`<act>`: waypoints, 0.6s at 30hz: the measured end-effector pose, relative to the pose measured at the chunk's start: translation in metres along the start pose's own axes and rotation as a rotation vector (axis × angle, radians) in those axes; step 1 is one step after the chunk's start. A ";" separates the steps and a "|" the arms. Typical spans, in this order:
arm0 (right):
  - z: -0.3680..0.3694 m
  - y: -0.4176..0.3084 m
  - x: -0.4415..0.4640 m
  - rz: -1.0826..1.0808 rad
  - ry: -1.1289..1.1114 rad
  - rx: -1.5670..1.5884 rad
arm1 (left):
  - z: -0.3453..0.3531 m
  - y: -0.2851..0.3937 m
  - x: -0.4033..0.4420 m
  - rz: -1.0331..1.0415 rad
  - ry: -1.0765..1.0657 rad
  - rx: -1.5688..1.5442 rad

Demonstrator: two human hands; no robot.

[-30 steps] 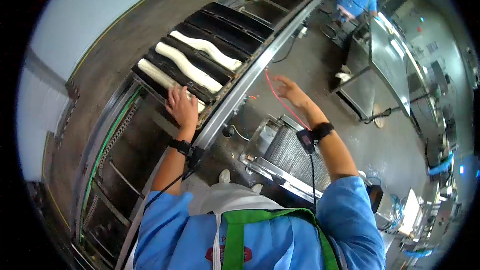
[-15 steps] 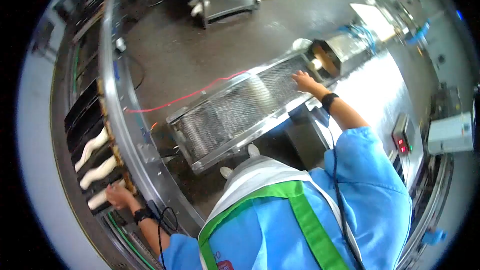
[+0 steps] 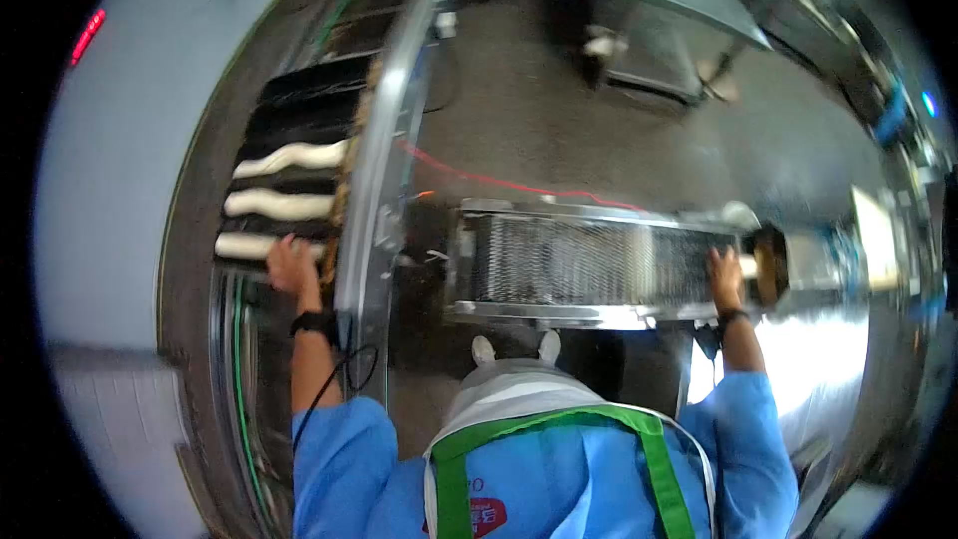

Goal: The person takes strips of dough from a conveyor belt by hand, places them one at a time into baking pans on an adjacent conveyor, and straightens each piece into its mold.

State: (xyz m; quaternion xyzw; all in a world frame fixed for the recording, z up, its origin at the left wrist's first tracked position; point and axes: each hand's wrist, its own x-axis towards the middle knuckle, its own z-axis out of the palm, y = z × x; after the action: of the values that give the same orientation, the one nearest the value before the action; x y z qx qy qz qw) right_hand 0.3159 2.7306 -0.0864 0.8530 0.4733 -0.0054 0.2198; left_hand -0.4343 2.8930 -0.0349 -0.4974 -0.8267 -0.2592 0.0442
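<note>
Left hand (image 3: 290,265) on the nearest dough strip (image 3: 244,246), right hand (image 3: 726,274) over the mesh conveyor (image 3: 569,260)
Left fingers lie loosely bent at the strip's end in its black mould (image 3: 309,120), right fingers near a pale roll (image 3: 748,266); whether either pinches, I cannot tell; handling seems in hand, calling for light fingertips; red shirt badge (image 3: 488,516) illegible

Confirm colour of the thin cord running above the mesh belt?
Cord: red; head view shows it best.
</note>
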 end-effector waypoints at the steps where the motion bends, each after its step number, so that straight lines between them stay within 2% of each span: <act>1: 0.000 -0.002 0.010 -0.011 0.013 0.013 | -0.004 0.010 -0.002 -0.033 -0.034 -0.095; 3: -0.033 -0.008 0.005 -0.093 0.110 0.225 | 0.018 -0.018 0.007 -0.095 -0.030 -0.284; 4: -0.025 0.004 0.025 -0.191 0.242 0.332 | 0.010 -0.018 0.009 -0.177 -0.082 -0.272; 5: -0.060 0.005 0.021 -0.196 0.283 0.321 | 0.000 -0.011 0.008 -0.251 -0.140 -0.264; 6: -0.101 0.003 0.012 -0.201 0.324 0.309 | -0.002 -0.009 0.004 -0.320 -0.109 -0.227; 7: -0.091 0.039 0.047 -0.305 0.444 0.366 | -0.008 -0.004 0.009 -0.357 -0.179 -0.128; 8: -0.148 0.030 0.022 -0.165 0.308 0.795 | -0.010 -0.003 0.002 -0.296 -0.103 -0.053; 9: -0.188 0.022 0.007 -0.161 0.412 1.091 | -0.009 -0.001 -0.005 -0.235 -0.033 0.018; 10: -0.219 0.045 0.029 -0.200 0.192 1.338 | -0.009 0.000 -0.009 -0.252 -0.031 0.012; 11: -0.266 0.021 0.001 -0.167 0.358 1.488 | -0.010 0.000 -0.012 -0.218 0.031 0.033; 12: -0.319 0.002 -0.033 -0.345 0.286 1.441 | -0.010 0.001 -0.014 -0.183 0.094 0.053; 13: -0.349 -0.008 -0.044 -0.396 0.276 1.469 | -0.011 0.002 -0.015 -0.192 0.099 0.046; 14: -0.384 -0.033 -0.069 -0.422 0.327 1.646 | -0.017 0.004 -0.019 -0.172 0.129 0.051; 15: -0.403 -0.041 -0.070 -0.537 0.354 1.524 | -0.021 0.004 -0.023 -0.151 0.157 0.055; 16: -0.412 -0.042 -0.052 -0.728 0.234 1.783 | -0.024 0.004 -0.025 -0.137 0.174 0.023; 18: -0.448 -0.099 -0.058 -0.824 0.202 1.891 | -0.028 0.005 -0.025 -0.149 0.174 0.027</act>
State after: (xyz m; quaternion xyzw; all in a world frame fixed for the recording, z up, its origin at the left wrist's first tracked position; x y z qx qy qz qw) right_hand 0.1150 2.8992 0.2944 0.4456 0.5473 -0.3781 -0.5991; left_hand -0.4229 2.8615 -0.0172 -0.4098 -0.8578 -0.2926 0.1030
